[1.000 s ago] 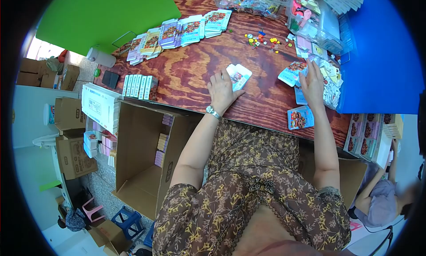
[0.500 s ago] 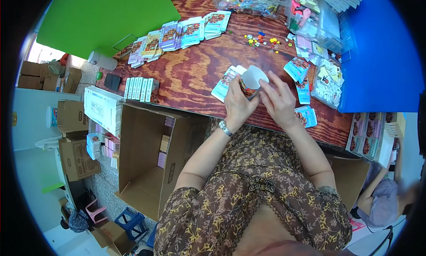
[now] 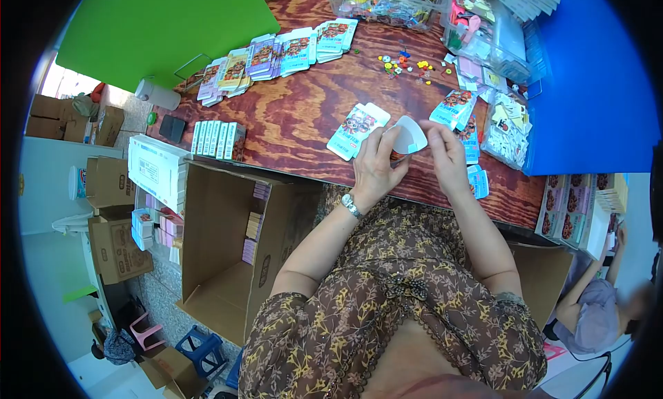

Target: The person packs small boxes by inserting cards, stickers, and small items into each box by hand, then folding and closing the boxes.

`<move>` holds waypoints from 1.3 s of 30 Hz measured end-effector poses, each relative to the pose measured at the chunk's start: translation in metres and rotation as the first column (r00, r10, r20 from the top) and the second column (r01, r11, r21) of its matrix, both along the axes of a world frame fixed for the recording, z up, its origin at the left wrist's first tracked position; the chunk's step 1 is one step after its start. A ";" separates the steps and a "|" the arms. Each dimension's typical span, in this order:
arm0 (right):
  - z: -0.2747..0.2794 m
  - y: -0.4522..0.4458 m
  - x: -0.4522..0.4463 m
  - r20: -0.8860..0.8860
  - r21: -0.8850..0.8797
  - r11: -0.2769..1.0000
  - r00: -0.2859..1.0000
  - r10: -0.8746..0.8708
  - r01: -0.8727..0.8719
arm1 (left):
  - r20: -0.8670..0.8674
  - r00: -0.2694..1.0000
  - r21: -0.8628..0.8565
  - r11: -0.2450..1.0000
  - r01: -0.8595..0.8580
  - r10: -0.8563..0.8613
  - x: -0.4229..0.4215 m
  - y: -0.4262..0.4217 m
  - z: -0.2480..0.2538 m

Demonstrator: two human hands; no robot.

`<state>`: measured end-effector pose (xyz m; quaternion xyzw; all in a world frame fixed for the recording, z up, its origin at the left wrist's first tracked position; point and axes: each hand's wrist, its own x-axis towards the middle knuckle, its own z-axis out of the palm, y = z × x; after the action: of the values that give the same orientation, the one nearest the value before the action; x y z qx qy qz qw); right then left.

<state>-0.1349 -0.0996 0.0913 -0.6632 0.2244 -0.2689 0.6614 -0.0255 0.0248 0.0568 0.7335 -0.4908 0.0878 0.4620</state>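
A small printed carton (image 3: 411, 138) is held by my left hand (image 3: 376, 165), thumb below and fingers on its left side. It is bent open, with its white inside facing up and a pale blue patch at the lower edge. Close by its right edge is my right hand (image 3: 449, 160), fingers curled together; whether something small is in them is hidden. Under and left of my left hand lies a flat blue-and-white printed carton (image 3: 356, 129). Another flat printed carton (image 3: 454, 107) lies just above my right fingers, partly over other cartons.
Fanned stacks of flat cartons (image 3: 297, 51) lie along the back left. Small colourful pieces (image 3: 404, 64) are scattered near the clear bin (image 3: 387, 13). A bag of white pieces (image 3: 507, 131) lies right. Filled cartons (image 3: 217, 139) stand left; an open cardboard box (image 3: 221, 268) stands below.
The carton in my left hand has moved slightly right and down and tilted, showing more of its white inside. My right hand has moved right and its fingers have curled. The flat carton beside it shifted left.
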 end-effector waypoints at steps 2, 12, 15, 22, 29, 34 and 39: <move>-0.013 -0.001 0.001 0.029 0.168 0.985 0.999 0.043 -0.047 | 0.002 1.000 0.006 1.000 -0.006 0.006 -0.001 0.000 -0.001; 0.011 0.013 0.004 -0.088 -0.446 0.895 0.996 -0.032 -0.010 | -0.058 0.996 0.014 0.997 -0.070 0.070 -0.003 0.003 -0.003; 0.014 0.014 0.005 -0.110 -0.457 0.889 0.993 -0.031 -0.023 | 0.009 0.997 0.043 0.996 -0.075 0.075 -0.001 0.004 -0.005; 0.010 0.011 0.009 -0.180 -0.546 0.837 0.980 -0.080 -0.032 | 0.160 0.982 0.075 0.991 -0.113 0.100 -0.002 0.008 -0.006; 0.009 0.017 0.009 -0.131 -0.746 0.666 0.985 -0.112 -0.024 | 0.297 0.946 0.131 0.976 -0.171 0.126 -0.007 0.006 -0.013; 0.006 0.013 0.004 -0.052 -0.724 0.687 0.998 0.033 -0.060 | 0.248 0.956 0.147 0.969 -0.198 0.158 -0.009 0.007 -0.011; 0.009 0.024 -0.001 -0.063 -0.411 0.911 0.998 -0.011 -0.016 | 0.159 0.971 0.158 0.966 -0.204 0.179 -0.011 0.006 -0.004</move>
<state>-0.1359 -0.0754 0.1005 -0.7961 0.1828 -0.2881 0.4998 -0.0361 0.0311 0.0526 0.8067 -0.4554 0.1415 0.3491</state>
